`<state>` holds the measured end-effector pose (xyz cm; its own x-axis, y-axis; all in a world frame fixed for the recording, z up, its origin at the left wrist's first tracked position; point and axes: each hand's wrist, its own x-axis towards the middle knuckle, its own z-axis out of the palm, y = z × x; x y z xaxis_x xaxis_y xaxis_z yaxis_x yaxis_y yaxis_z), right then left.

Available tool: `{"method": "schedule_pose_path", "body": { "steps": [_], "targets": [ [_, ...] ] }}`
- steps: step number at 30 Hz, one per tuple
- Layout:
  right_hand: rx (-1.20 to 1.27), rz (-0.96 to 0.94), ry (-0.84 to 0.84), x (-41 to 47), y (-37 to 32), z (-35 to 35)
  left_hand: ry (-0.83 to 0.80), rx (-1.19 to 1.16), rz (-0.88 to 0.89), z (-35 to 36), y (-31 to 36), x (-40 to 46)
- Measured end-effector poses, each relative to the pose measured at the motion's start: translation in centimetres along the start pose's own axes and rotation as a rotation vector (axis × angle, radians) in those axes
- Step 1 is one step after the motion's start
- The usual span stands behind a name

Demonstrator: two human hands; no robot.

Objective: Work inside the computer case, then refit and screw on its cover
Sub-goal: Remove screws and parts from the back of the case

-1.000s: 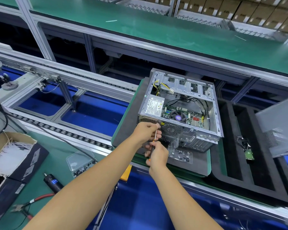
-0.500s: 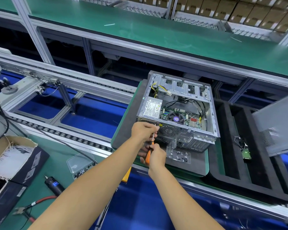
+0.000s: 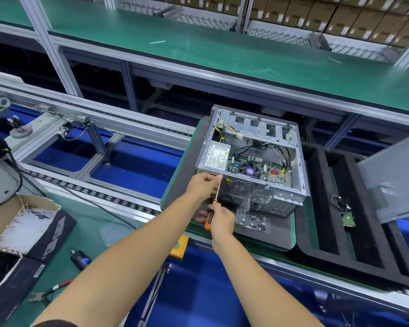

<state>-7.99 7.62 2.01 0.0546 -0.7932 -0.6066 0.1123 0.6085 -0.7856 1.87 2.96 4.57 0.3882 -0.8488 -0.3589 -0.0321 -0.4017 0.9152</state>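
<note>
Factory line, green counter (image 3: 222, 57) beyond roller conveyor, one open computer case (image 3: 250, 161) on grey mat, one detached cover (image 3: 392, 178) right, left hand (image 3: 204, 186) fingers pinching one screwdriver (image 3: 213, 210) shaft, right hand (image 3: 222, 219) gripping its orange handle.

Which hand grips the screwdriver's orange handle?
The right hand grips the orange-handled screwdriver; the left hand only steadies its metal shaft near the tip.
</note>
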Motion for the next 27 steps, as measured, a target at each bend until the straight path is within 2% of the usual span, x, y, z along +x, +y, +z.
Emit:
{"method": "schedule_pose_path", "body": {
  "steps": [2,4,6,7,9,11,16,18,20,22,24,27],
  "targets": [
    [-0.061,-0.037,0.03,0.0,-0.2,-0.2,-0.019,0.136,0.025,-0.5,-0.3,-0.9],
    [-0.189,-0.104,0.064,0.1,-0.3,-0.4,0.115,0.243,0.017,-0.5,-1.0,-2.3],
    [-0.271,-0.144,0.066,0.4,-0.3,-0.4,0.262,0.21,-0.051,-0.3,-1.7,-4.3],
    [-0.298,-0.151,0.067,0.7,-0.4,-0.5,0.241,0.124,-0.131,-0.2,-2.0,-5.1],
    [-0.323,-0.143,0.058,1.1,-0.5,-0.6,0.021,-0.152,-0.339,0.0,-2.3,-7.0],
    [-0.334,-0.139,0.048,1.4,-0.6,-0.5,-0.166,-0.299,-0.412,0.1,-2.5,-8.1],
    [-0.501,-0.247,0.067,1.3,-0.9,-0.4,-0.131,-0.159,-0.341,0.5,-2.2,-8.2],
    [-0.605,-0.37,0.155,0.8,-1.5,-0.2,-0.109,-0.111,-0.314,0.5,-2.0,-8.2],
    [-0.679,-0.623,0.299,0.7,-2.8,-0.1,-0.087,-0.107,-0.296,0.5,-2.0,-8.1],
    [-0.812,-0.91,0.391,1.5,-5.2,-0.6,-0.138,-0.168,-0.309,0.6,-2.0,-7.9],
    [-1.006,-1.077,0.364,3.5,-8.5,-0.6,-0.161,-0.209,-0.319,0.4,-2.0,-7.9],
    [-1.27,-1.04,0.123,7.2,-13.0,-0.3,-0.153,-0.222,-0.308,0.7,-2.4,-7.7]
  ]
}}
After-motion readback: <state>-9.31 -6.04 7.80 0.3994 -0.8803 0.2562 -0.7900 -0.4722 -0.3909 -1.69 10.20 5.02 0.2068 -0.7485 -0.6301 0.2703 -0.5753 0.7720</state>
